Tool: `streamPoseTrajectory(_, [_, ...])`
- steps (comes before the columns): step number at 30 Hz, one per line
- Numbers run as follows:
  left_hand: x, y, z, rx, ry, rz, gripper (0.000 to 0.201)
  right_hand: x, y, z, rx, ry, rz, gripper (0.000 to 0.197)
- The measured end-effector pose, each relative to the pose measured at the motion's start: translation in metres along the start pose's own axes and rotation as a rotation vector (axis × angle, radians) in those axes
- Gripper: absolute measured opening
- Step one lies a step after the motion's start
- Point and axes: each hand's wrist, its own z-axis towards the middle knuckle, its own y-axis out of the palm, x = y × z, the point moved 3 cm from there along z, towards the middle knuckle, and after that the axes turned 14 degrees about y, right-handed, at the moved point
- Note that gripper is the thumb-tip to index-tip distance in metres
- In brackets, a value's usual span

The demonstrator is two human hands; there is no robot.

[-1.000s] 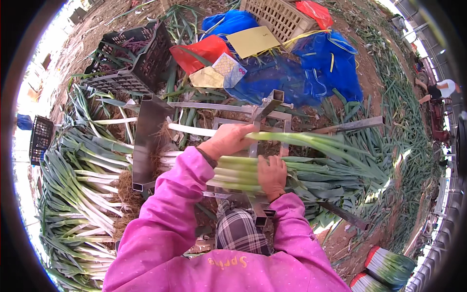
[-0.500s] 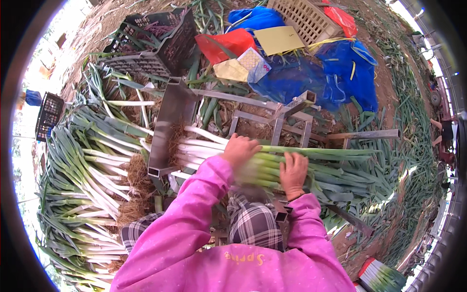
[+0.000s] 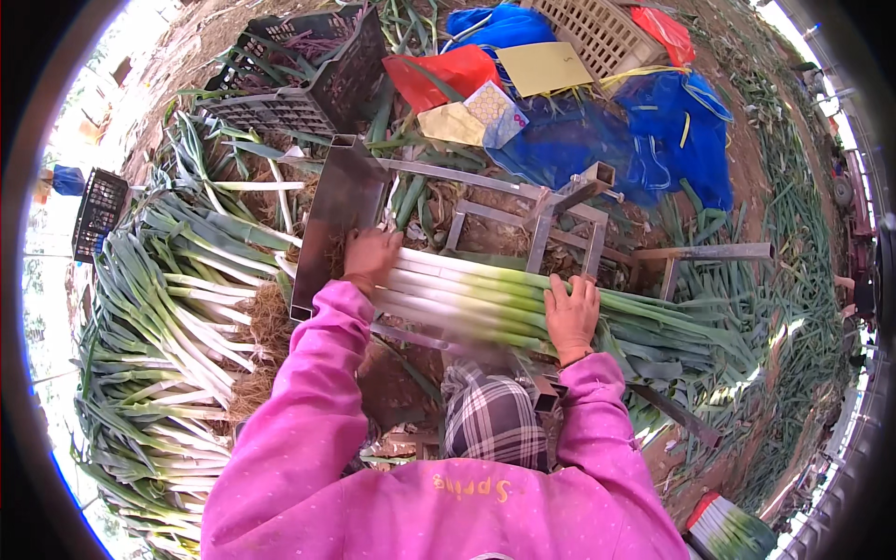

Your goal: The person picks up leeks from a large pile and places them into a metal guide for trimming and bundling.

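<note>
Across the centre of the frame, a row of leeks (image 3: 448, 294) lies side by side on a metal stand (image 3: 595, 245), white ends toward the left, green leaves trailing to the right. The left hand (image 3: 373, 257) covers the root ends, just beside an upright metal plate (image 3: 341, 194) at the stand's left end; its fingers are bent over the stalks, though whether they clamp them cannot be told. The right hand (image 3: 572, 313) lies on the green part, its fingers slightly apart and nearly straight; whether they grip or merely rest cannot be told. Both sleeves are pink. Below the stand, at lower centre, shows a knee in checked cloth (image 3: 495, 425). A large heap of leeks (image 3: 177, 317) fills the left side, roots toward the centre. Upper left: a black crate (image 3: 280, 110) holding plant scraps. Upper centre: a red bag (image 3: 420, 89) and a yellow card (image 3: 544, 68). Upper right of centre: a beige crate (image 3: 597, 42) and blue net bags (image 3: 667, 121). Lower right: a leek bundle (image 3: 733, 529) with a red band.
</note>
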Motion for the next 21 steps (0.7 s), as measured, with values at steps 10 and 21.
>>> streamPoseTrajectory(10, [-0.001,0.004,0.012,0.220,-0.190,-0.073,0.019,-0.002,0.008,-0.008,-0.012,0.079,-0.087,0.046])
streamPoseTrajectory(21, [0.022,0.015,0.015,0.072,0.008,0.035,0.026,0.003,0.000,-0.014,-0.023,0.061,-0.059,0.053])
